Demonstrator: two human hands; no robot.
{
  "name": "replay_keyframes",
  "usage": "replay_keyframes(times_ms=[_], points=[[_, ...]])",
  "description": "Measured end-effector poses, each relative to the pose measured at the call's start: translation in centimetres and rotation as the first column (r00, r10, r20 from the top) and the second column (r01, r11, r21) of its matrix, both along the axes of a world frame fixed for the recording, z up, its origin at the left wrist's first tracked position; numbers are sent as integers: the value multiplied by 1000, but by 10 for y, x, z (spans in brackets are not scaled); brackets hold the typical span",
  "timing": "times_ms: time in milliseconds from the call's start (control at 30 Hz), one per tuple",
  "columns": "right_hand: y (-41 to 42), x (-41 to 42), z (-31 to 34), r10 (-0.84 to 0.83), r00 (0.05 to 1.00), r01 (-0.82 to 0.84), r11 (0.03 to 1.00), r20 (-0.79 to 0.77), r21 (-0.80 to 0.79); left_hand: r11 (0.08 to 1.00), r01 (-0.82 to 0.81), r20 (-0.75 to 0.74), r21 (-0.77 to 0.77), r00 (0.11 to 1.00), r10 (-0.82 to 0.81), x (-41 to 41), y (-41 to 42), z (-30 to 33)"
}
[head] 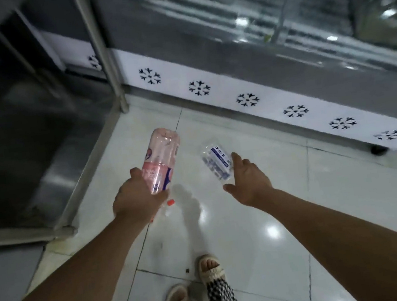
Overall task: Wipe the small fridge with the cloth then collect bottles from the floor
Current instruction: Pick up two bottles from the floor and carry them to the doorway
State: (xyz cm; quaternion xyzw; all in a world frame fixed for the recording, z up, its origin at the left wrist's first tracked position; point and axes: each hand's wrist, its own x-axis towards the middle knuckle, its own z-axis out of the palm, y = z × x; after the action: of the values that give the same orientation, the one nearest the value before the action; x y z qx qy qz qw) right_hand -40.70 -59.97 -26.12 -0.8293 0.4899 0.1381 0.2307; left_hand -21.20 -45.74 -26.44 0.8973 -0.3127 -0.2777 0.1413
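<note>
My left hand (pixel 136 199) grips a pink plastic bottle (pixel 162 158) near its neck, its base pointing away from me. Under that hand shows another clear bottle with a red-orange cap (pixel 171 202), partly hidden. My right hand (pixel 247 179) holds a clear bottle with a blue-and-white label (pixel 216 163), base also pointing away. Both hands hover above the glossy white tiled floor (pixel 263 217). The fridge with glass front and a white snowflake-patterned base (pixel 248 99) runs across the back. No cloth is visible.
A stainless-steel table with a lower shelf (pixel 29 146) and legs (pixel 106 61) stands at left. My feet in beige sandals (pixel 210 269) and checkered trousers are at the bottom. A fridge caster (pixel 380 149) sits at the right.
</note>
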Motion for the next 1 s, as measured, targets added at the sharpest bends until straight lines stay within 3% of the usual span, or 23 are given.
replay_keyframes(times_ms=[200, 467, 767, 933, 1000], points=[[24, -69, 128, -87, 996, 90, 990, 36, -113, 981, 175, 29, -83, 984, -173, -32, -7, 128], [71, -186, 234, -271, 960, 280, 938, 73, -203, 891, 441, 151, -107, 893, -424, -97, -17, 251], [132, -329, 312, -451, 888, 458, 843, 94, -284, 768, 628, 240, -124, 770, -591, -232, 1, 334], [197, -420, 332, -530, 839, 542, 793, 125, -276, 726, 666, 125, -172, 746, -654, -334, 35, 354], [226, -456, 338, -561, 818, 573, 775, 128, -265, 679, 716, 158, -164, 698, -698, -376, 49, 360]])
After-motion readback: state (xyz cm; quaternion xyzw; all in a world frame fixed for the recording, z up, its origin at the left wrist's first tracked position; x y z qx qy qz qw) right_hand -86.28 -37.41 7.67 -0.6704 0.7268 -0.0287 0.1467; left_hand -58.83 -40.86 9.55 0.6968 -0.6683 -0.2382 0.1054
